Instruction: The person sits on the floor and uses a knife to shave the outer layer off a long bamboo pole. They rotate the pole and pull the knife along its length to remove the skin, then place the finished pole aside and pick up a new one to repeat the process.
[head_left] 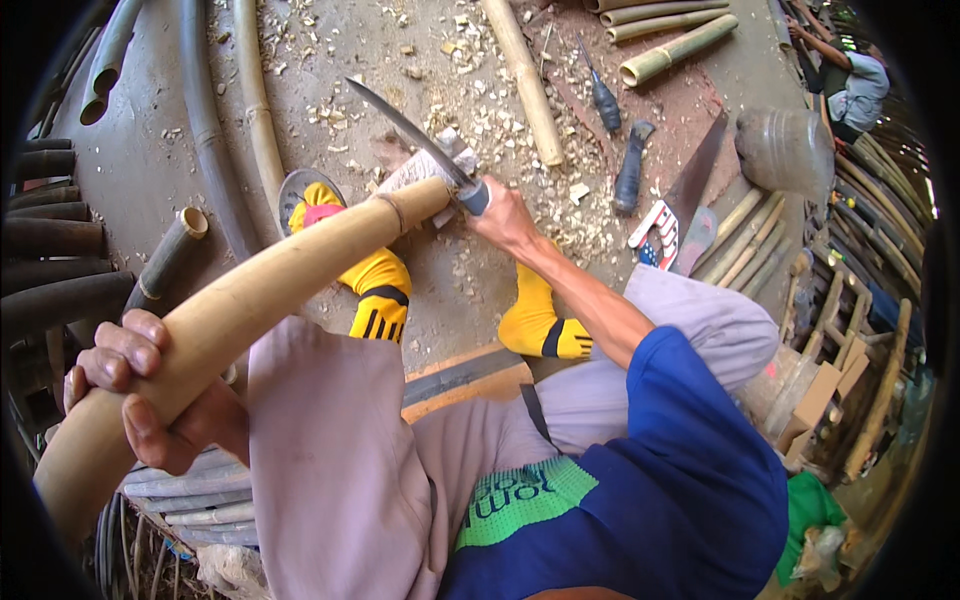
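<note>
**Knife at the tip of a bamboo pole**

We see the right hand (pixel 503 217) closed in a full grip around the grey handle of a long knife (pixel 415 135), its dark blade running up toward eleven o'clock from the fist. The blade's base sits right at the far end of a pale bamboo pole (pixel 250 300), touching it where a thin ring circles the tip. The left hand (pixel 135 385) wraps the same pole at its near end, fingers curled over the top and thumb underneath, a shut grip with nothing else in it. The pole slants from the left hand at eight o'clock up to the knife near the centre, crossing over the person's left knee in pale trousers.

Under the pole's tip lies a small block of wood (pixel 425 165) on the floor, just beside a foot in a yellow sock (pixel 375 280); the other yellow-socked foot is at five o'clock from the knife hand. Wood chips (pixel 480 110) are strewn over the concrete floor (pixel 150 160) around them. At two o'clock from the right hand lie a black-handled tool (pixel 630 170), a hand saw (pixel 690 185) and another bamboo length (pixel 525 80). Dark poles (pixel 55 240) are stacked at nine o'clock, and another person (pixel 850 80) sits at the upper right rim.
</note>
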